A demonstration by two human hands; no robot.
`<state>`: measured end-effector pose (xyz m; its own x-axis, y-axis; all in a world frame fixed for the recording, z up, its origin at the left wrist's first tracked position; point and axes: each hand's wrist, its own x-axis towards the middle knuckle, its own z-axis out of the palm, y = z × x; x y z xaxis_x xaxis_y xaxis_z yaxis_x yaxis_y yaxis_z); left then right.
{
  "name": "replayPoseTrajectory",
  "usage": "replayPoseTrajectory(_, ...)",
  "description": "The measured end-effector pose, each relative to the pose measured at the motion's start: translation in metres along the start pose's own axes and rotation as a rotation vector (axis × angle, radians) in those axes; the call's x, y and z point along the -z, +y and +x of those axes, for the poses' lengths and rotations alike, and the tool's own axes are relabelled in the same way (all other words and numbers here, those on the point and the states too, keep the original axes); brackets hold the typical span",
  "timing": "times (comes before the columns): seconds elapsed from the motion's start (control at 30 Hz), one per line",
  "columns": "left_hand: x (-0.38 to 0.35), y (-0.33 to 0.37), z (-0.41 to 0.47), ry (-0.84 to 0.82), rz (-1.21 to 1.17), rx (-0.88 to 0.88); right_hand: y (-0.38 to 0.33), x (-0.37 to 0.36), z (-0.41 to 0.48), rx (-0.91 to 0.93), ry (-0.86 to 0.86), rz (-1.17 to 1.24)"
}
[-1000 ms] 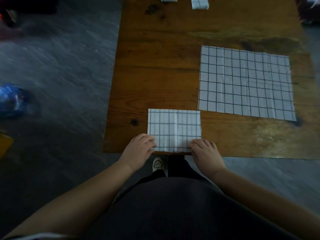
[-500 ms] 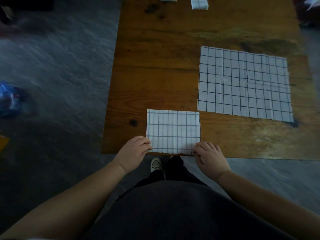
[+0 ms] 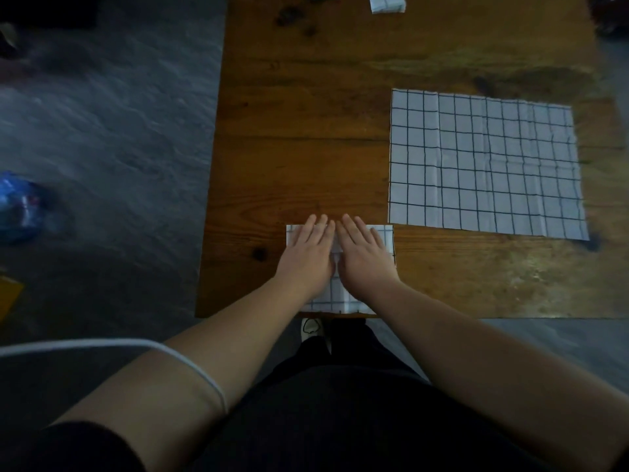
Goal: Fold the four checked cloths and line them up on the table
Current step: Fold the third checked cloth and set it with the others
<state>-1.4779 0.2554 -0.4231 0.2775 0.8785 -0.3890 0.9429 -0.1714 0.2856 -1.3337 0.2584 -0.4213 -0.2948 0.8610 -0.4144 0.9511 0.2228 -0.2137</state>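
- Left hand (image 3: 308, 255) and right hand (image 3: 362, 255) lie flat, fingers spread, side by side on the folded cloth (image 3: 332, 294) at the table's (image 3: 306, 148) near edge.
- An unfolded cloth (image 3: 483, 161) lies flat to the right.
- Two folded cloths (image 3: 388, 3) sit at the far edge.

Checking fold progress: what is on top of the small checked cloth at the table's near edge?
Both hands lie flat on the small checked cloth: left hand and right hand, side by side. They cover its middle, so any crease beneath them cannot be seen.
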Motion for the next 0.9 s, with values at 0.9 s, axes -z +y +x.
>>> replayPoseTrajectory(0.9,-0.015,-0.016,0.007,-0.139,0.109,-0.036,0.039,-0.012,0.005,0.046,-0.048,-0.063)
